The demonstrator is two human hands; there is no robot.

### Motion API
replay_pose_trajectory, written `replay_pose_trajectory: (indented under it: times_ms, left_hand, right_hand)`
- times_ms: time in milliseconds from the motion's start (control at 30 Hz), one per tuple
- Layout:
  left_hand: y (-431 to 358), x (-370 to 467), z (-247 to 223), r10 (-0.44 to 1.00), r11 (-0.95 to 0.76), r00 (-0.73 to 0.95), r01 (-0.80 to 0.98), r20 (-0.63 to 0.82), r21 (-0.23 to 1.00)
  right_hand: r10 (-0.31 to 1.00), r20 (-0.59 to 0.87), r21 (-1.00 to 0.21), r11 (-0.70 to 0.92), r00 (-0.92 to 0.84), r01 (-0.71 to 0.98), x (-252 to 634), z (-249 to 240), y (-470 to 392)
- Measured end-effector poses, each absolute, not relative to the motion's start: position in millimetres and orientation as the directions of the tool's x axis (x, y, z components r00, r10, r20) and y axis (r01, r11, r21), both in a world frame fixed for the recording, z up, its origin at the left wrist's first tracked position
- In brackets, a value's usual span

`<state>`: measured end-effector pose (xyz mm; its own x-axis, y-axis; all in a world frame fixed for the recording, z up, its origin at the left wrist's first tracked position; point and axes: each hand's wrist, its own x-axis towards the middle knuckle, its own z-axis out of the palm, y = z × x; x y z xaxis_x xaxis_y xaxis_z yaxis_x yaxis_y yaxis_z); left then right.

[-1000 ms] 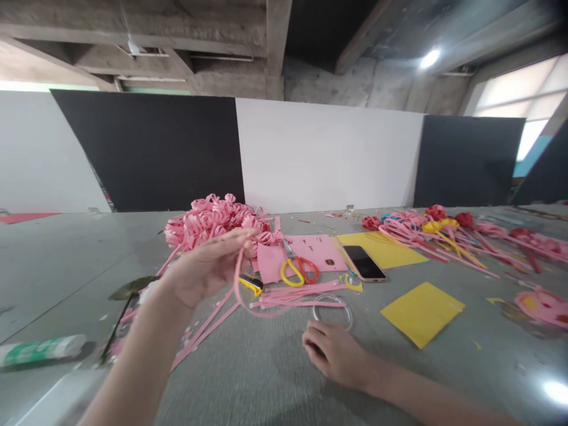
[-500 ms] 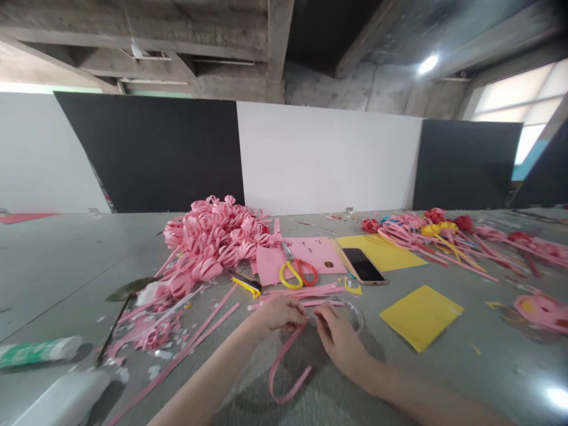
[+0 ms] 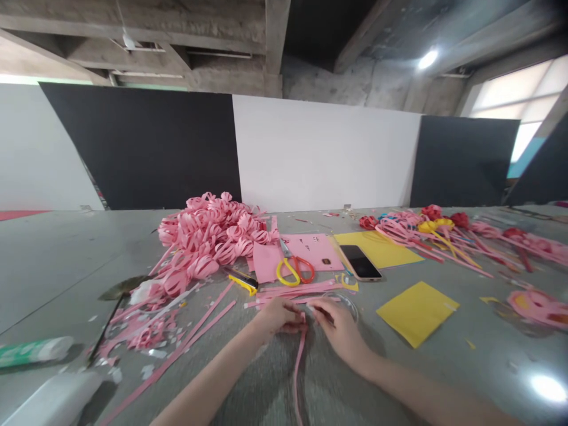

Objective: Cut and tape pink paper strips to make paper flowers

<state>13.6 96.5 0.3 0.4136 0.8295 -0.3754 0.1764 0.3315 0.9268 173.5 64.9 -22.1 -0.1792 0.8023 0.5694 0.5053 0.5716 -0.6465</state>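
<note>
Between the fingertips of my left hand (image 3: 278, 316) is one end of a pink paper strip (image 3: 297, 370), which hangs down toward the bottom edge of the view. Close on the right, my right hand (image 3: 339, 331) has its thumb and forefinger pinched together; what sits between them is too small to make out. Partly behind that hand is a clear ring-shaped item (image 3: 354, 306), perhaps a tape roll. More pink strips (image 3: 302, 290) lie just beyond both hands. Scissors (image 3: 290, 272) with yellow and red handles rest on pink sheets (image 3: 265, 263).
Left of the scissors lies a yellow utility knife (image 3: 243, 281), near a heap of looped pink paper (image 3: 213, 234). A phone (image 3: 361, 262) and a yellow paper square (image 3: 418, 313) are on the right. A green-white tube (image 3: 35, 351) and white box (image 3: 55, 399) occupy the left front.
The strip's loose end, curled up in a loop before, now hangs nearly straight down. Both hands stay close together, and the whole view has shifted slightly.
</note>
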Motion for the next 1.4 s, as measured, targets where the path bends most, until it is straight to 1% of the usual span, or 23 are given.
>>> replay_pose_trajectory:
  times_ms: [200, 467, 700, 833, 1133, 1400]
  left_hand:
    - [96.3, 14.5, -0.6, 0.840, 0.307, 0.391, 0.228, -0.376, 0.924]
    - [93.2, 18.3, 4.4, 0.865, 0.256, 0.364, 0.275, -0.347, 0.927]
    - [92.6, 18.3, 5.6, 0.874, 0.243, 0.352, 0.284, -0.336, 0.928]
    - [91.9, 18.2, 5.7, 0.875, 0.230, 0.358, 0.281, -0.325, 0.932]
    - [91.8, 17.3, 4.9, 0.874, 0.215, 0.371, 0.282, -0.313, 0.935]
    - [92.8, 17.3, 4.1, 0.868, 0.196, 0.396, 0.281, -0.300, 0.939]
  right_hand:
    - [0.826, 0.549, -0.685, 0.533, -0.129, 0.497, 174.9, -23.3, 64.5]
    - [0.866, 0.485, -0.748, 0.482, -0.120, 0.456, 175.4, -26.1, 65.8]
    - [0.859, 0.466, -0.746, 0.511, -0.213, 0.427, 173.4, -23.8, 63.7]
    - [0.854, 0.483, -0.750, 0.518, -0.194, 0.411, 171.4, -22.5, 63.0]
    - [0.856, 0.458, -0.709, 0.514, -0.239, 0.484, 171.0, -24.3, 63.6]
    - [0.866, 0.442, -0.680, 0.494, -0.234, 0.542, 170.4, -25.8, 64.1]
